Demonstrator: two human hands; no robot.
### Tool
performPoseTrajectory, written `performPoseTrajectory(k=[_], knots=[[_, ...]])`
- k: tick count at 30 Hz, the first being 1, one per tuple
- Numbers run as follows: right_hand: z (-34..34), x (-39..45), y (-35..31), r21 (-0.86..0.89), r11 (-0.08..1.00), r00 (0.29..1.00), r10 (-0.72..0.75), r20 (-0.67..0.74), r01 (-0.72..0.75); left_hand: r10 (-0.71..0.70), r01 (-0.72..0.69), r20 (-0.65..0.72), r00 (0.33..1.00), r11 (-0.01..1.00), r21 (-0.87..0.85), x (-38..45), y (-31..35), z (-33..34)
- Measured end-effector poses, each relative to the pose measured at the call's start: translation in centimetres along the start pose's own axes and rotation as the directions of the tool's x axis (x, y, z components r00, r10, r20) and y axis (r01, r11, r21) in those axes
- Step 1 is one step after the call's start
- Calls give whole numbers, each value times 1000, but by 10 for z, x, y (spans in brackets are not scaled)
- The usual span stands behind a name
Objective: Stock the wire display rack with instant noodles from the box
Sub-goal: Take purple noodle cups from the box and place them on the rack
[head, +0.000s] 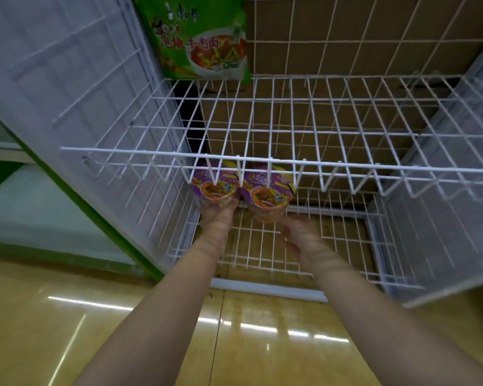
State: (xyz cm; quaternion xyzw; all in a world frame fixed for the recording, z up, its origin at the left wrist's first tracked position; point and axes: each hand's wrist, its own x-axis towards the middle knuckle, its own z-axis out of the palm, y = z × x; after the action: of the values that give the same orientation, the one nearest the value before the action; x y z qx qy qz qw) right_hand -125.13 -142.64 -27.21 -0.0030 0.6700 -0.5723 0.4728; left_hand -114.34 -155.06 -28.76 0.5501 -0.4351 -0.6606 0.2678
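Below the middle wire shelf, at frame centre, left hand grips one noodle cup while right hand, fingers relaxed, sits just beside another; light, crushable cups, probably best held around the sidewall.

2 bare forearms, sleeveless to the frame edge; no rings or watch.

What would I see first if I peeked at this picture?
Two bright purple noodle cups sit side by side on the lower wire shelf, half hidden behind the front bar of the shelf above. The left hand touches the left cup from below, and the right hand is just under the right cup. Up top at the back left stands a big green noodle bag.
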Motion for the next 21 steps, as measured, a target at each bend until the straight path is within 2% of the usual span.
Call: performPoseTrajectory(k=[5, 9, 14, 21], knots=[[-21, -76, -14, 159, 985, 996, 74, -48, -65, -254, 238, 77, 964, 955, 178, -90, 21, 14], [-48, -146, -26, 164, 982, 990, 105, -92, -89, -345, 290, 122, 931, 898, 331, -171, 33, 21], [-92, -259, -66, 195, 975, 977, 137, -164, -104, -397, 261, 209, 894, 840, 476, -274, 77, 47], [-163, -422, -175, 317, 947, 958, 40, -283, 54, -370, 50, 441, 818, 809, 586, -431, 202, 125]])
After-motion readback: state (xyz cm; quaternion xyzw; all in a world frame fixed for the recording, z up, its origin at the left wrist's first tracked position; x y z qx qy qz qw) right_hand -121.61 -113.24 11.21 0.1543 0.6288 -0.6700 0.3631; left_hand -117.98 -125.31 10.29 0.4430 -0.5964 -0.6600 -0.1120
